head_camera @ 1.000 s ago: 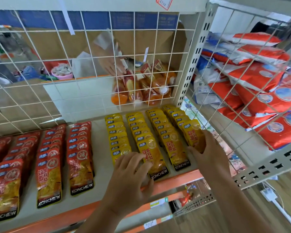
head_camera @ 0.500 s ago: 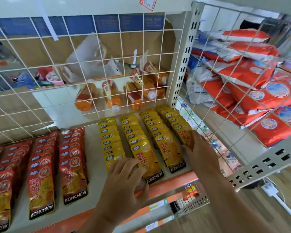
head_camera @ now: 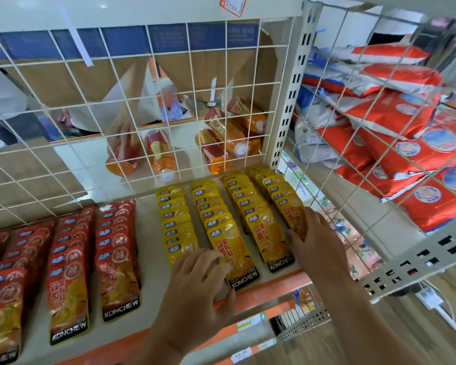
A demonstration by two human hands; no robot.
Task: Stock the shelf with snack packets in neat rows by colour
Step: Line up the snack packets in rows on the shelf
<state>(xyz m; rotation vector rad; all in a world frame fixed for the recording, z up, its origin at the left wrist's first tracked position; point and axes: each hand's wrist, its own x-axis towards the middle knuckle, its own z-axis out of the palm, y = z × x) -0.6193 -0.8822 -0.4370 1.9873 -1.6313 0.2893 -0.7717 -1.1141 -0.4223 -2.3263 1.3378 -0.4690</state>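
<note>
The left hand [head_camera: 195, 291] and right hand [head_camera: 316, 246] are bare. The left forearm [head_camera: 153, 349] and right forearm [head_camera: 358, 320] are uncovered as far as the view shows.

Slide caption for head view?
Left hand and right hand touch the yellow packet rows on the shelf, red packet rows alongside.
</note>
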